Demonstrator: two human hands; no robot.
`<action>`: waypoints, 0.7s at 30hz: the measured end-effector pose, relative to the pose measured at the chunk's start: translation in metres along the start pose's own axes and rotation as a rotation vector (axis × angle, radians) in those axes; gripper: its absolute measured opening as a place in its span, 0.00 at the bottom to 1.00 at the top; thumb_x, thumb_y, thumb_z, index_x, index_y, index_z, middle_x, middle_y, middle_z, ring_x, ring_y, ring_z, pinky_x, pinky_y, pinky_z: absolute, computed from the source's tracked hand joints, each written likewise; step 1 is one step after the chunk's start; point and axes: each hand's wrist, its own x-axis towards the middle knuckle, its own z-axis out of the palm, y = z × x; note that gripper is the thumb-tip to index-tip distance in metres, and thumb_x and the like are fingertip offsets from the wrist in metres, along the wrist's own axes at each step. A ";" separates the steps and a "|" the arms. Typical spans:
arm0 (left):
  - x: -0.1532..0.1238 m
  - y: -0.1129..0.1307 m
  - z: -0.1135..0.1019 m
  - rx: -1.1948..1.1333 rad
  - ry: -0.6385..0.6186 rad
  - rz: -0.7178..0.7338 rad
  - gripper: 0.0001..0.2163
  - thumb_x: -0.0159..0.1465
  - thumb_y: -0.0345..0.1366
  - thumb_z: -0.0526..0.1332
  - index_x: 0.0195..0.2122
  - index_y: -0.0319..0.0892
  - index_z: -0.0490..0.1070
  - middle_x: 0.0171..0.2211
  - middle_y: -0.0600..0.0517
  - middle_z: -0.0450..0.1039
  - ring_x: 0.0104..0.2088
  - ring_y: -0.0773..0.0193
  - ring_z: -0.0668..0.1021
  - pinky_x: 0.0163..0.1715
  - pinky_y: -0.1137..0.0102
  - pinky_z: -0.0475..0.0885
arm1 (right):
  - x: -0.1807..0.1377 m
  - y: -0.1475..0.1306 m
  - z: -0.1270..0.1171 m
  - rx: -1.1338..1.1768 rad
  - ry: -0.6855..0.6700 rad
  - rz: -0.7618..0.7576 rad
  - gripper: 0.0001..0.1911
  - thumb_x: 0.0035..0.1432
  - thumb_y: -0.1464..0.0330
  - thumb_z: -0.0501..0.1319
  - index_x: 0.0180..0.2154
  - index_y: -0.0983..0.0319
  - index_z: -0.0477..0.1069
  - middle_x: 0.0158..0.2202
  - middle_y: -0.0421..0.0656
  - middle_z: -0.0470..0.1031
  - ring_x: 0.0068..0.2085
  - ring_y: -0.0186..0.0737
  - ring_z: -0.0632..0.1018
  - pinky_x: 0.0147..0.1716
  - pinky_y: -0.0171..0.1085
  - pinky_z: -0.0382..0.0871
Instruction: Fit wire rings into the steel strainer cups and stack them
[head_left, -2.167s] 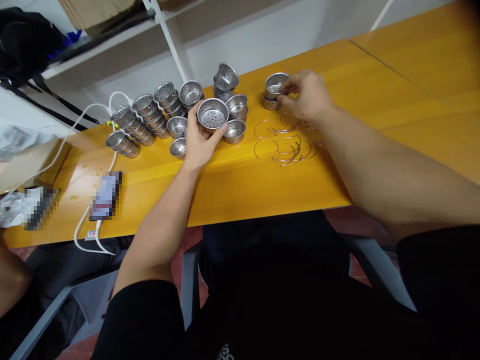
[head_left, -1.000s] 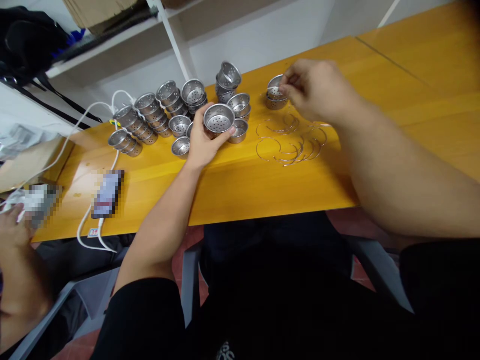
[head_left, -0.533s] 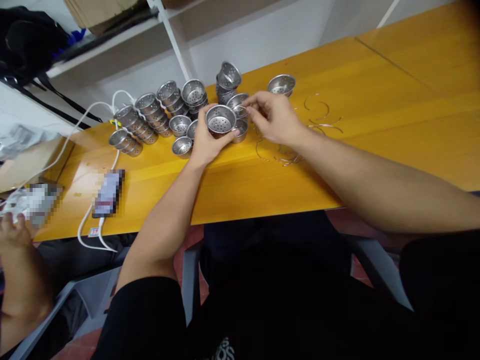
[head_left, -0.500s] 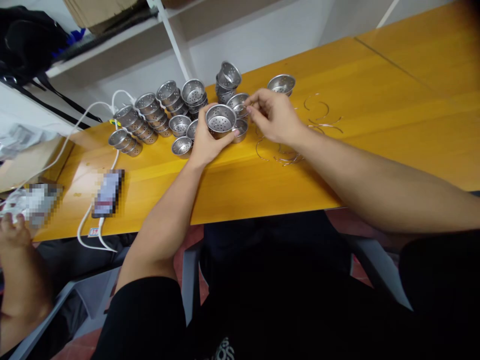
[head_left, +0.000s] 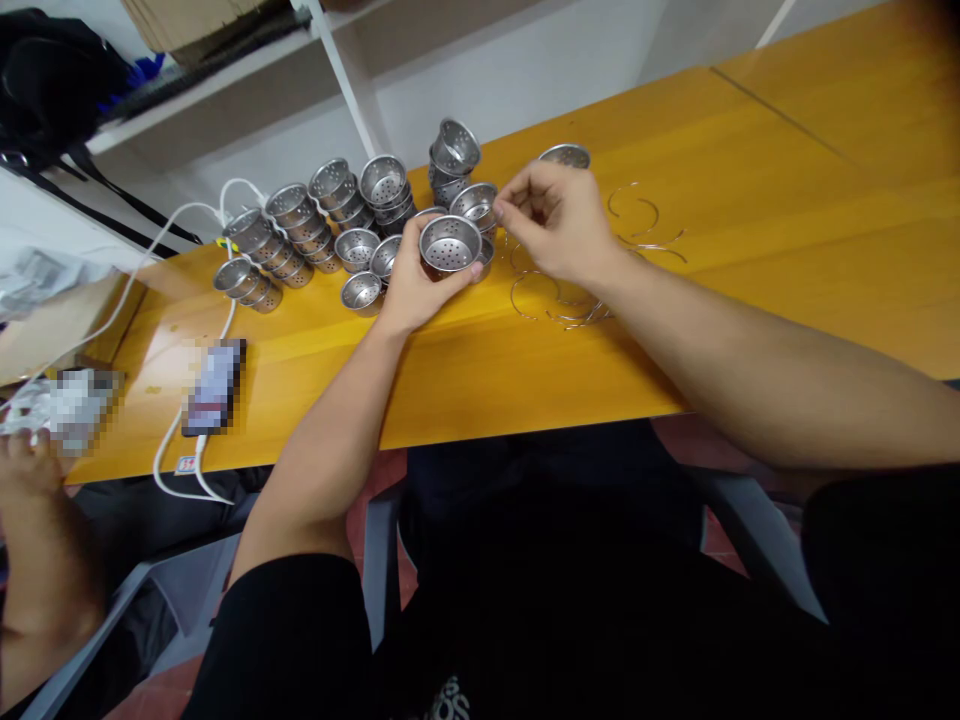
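Note:
My left hand point(head_left: 421, 285) is closed around a perforated metal cup point(head_left: 451, 245), its mouth tilted toward me. To the right of that cup, my right hand point(head_left: 559, 220) has its thumb and forefinger pinched together; what they hold, if anything, is too small to make out. Behind the held cup stands another perforated cup point(head_left: 475, 203), close to my right fingertips. Thin curved wires point(head_left: 577, 315) lie on the table under and beside my right forearm. One more cup point(head_left: 566, 155) is partly hidden behind my right hand.
Stacks of perforated cups point(head_left: 296, 215) stand along the back left of the wooden table point(head_left: 750, 250). A phone point(head_left: 215, 385) with a white cable point(head_left: 166, 485) lies near the front left edge. At far left is another person's hand point(head_left: 30, 465) by a plastic bag point(head_left: 79, 405).
My right hand has shifted slightly right and up, away from the held cup. The cup in my left hand has moved a little to the right and tilted more.

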 end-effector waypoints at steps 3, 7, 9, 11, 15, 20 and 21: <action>0.000 0.009 -0.002 -0.018 0.023 -0.048 0.49 0.66 0.67 0.89 0.81 0.61 0.69 0.72 0.45 0.81 0.72 0.43 0.87 0.80 0.40 0.83 | 0.000 0.000 -0.003 0.017 -0.012 0.018 0.30 0.76 0.33 0.82 0.50 0.50 0.83 0.34 0.42 0.76 0.32 0.44 0.68 0.34 0.51 0.66; 0.004 0.020 -0.005 0.044 0.075 -0.076 0.48 0.61 0.66 0.92 0.76 0.59 0.75 0.72 0.44 0.81 0.74 0.41 0.85 0.84 0.35 0.80 | 0.000 -0.005 -0.005 0.039 -0.025 0.061 0.27 0.73 0.39 0.87 0.49 0.50 0.83 0.30 0.38 0.71 0.31 0.43 0.67 0.32 0.49 0.67; 0.005 0.022 -0.005 0.036 0.084 -0.084 0.48 0.60 0.68 0.92 0.74 0.58 0.75 0.71 0.44 0.82 0.73 0.41 0.86 0.83 0.34 0.80 | -0.001 -0.010 -0.004 0.039 -0.031 0.106 0.27 0.71 0.40 0.89 0.47 0.49 0.83 0.29 0.38 0.70 0.32 0.44 0.69 0.32 0.48 0.70; 0.006 0.021 -0.004 0.006 0.082 -0.085 0.49 0.60 0.70 0.91 0.74 0.58 0.73 0.69 0.45 0.83 0.71 0.41 0.87 0.82 0.35 0.82 | -0.003 -0.017 -0.002 0.025 -0.036 0.146 0.27 0.70 0.41 0.90 0.46 0.49 0.83 0.29 0.38 0.71 0.33 0.46 0.71 0.33 0.48 0.72; 0.006 0.015 -0.001 -0.019 0.065 -0.065 0.52 0.62 0.72 0.88 0.78 0.60 0.68 0.71 0.45 0.82 0.73 0.40 0.87 0.81 0.38 0.83 | -0.006 -0.029 0.003 -0.023 -0.048 0.188 0.27 0.69 0.39 0.89 0.42 0.49 0.83 0.29 0.41 0.73 0.34 0.48 0.72 0.33 0.48 0.71; 0.005 0.008 0.001 0.037 0.006 -0.027 0.51 0.71 0.72 0.82 0.86 0.63 0.62 0.79 0.43 0.74 0.82 0.37 0.81 0.89 0.36 0.74 | -0.007 -0.028 0.008 -0.061 -0.047 0.168 0.27 0.69 0.40 0.88 0.38 0.50 0.81 0.31 0.42 0.74 0.34 0.48 0.74 0.32 0.48 0.72; 0.006 0.009 0.001 0.059 0.004 -0.025 0.51 0.70 0.73 0.82 0.86 0.62 0.64 0.79 0.43 0.74 0.83 0.36 0.80 0.90 0.35 0.72 | -0.007 -0.028 0.009 -0.060 -0.046 0.156 0.28 0.68 0.40 0.88 0.38 0.50 0.80 0.31 0.42 0.73 0.34 0.48 0.74 0.32 0.48 0.72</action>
